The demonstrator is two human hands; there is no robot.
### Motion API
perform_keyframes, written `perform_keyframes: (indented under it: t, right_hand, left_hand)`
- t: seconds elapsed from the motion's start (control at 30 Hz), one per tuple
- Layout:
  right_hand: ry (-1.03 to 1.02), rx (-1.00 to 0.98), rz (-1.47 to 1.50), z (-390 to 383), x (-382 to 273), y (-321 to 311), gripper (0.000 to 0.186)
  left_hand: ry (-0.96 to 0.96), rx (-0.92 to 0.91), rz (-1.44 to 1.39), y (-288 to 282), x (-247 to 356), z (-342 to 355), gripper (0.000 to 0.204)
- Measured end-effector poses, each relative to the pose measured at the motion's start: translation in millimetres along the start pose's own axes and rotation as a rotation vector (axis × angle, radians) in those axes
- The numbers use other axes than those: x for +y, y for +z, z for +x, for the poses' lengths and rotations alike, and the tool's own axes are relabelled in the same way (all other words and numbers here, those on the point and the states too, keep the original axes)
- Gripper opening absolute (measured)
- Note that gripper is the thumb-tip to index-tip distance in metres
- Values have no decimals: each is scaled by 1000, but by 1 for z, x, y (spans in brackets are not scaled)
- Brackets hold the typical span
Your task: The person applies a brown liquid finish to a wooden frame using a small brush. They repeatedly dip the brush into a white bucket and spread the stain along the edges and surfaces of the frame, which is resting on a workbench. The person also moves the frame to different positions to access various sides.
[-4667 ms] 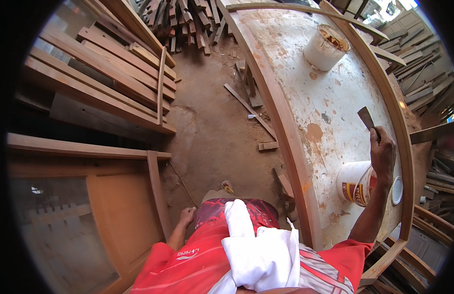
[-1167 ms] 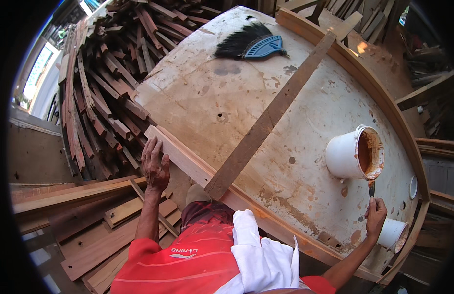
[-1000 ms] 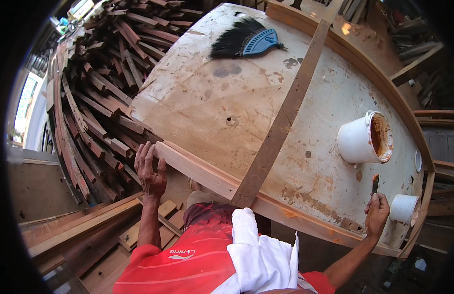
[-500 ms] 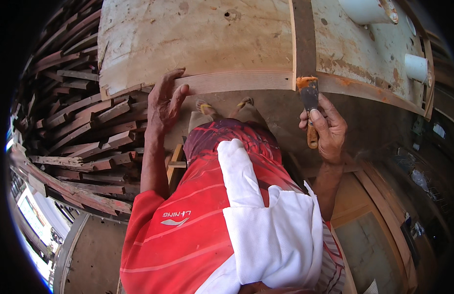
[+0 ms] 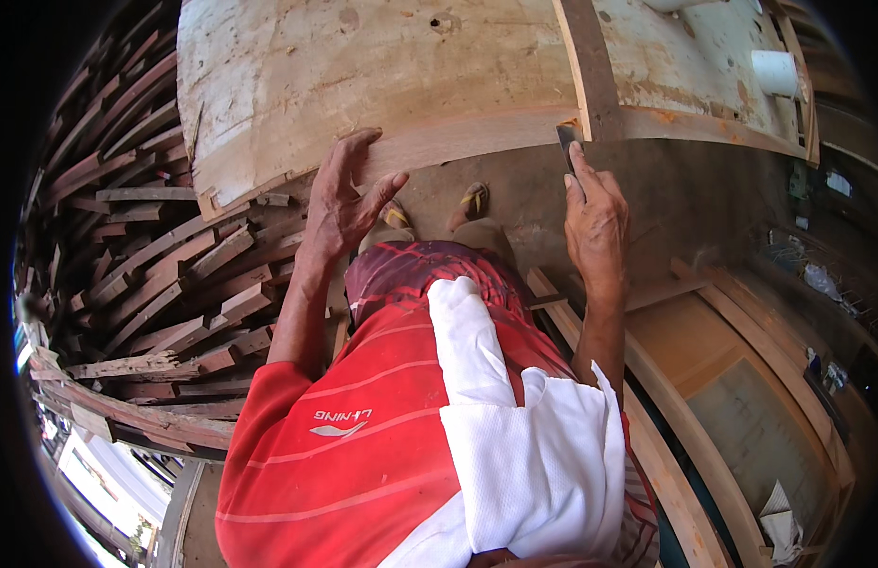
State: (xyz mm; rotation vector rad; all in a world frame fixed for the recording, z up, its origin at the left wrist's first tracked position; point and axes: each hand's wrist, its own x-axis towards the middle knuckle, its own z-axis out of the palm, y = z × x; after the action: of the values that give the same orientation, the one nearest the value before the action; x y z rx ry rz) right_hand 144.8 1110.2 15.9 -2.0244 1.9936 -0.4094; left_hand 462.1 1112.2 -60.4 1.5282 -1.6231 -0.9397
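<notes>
My right hand (image 5: 596, 216) grips a putty knife (image 5: 569, 140) with orange filler on it. Its blade touches the pale wooden rail (image 5: 472, 137) along the panel's near edge, just left of where a darker crosspiece (image 5: 602, 80) meets it; the handle is mostly hidden by my fingers. My left hand (image 5: 349, 199) rests on the same rail further left, thumb apart and fingers loosely curved at the edge. Beyond both hands lies the stained, whitish panel (image 5: 373, 66).
Piled wooden offcuts (image 5: 145, 246) crowd the left side. A white container (image 5: 772, 72) sits at the panel's right, another is cut off at the top. Framed wooden doors (image 5: 685, 341) lie low at right. My sandalled feet (image 5: 472, 204) show below the rail.
The view has swung down toward my body. The knife went from beside the buckets to the near rail, and over the last half second my right wrist turned, bringing the blade against the wood.
</notes>
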Motion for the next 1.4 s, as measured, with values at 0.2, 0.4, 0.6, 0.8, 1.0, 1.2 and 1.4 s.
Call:
perform_keyframes:
  t: [0.2,0.4,0.6,0.8,1.0,1.2,1.4]
  right_hand:
    - [29,-115,-172,-1,-23,-30,40]
    - [-6,-93,-283,20,-23,-26,39]
    - [-27,-69,-204,5,-38,3,37]
    - [-2,-80,-233,13,-44,-21,38]
    - [-51,-254,-207,7,-83,-32,39]
    - [-340,-318,75,-12,-151,17,40]
    - [-398,-348,-47,-22,-144,44,43]
  left_hand:
    - [73,-37,-42,-5,-10,3,57]
    - [156,-49,-27,-7,-14,10,60]
    - [180,38,-153,-4,-20,5,72]
    - [137,-44,-88,-7,-50,-2,78]
    - [167,12,-58,-5,-51,-6,76]
    - [163,17,-126,-2,-56,-4,75]
    - [172,-26,-161,-6,-61,-3,75]
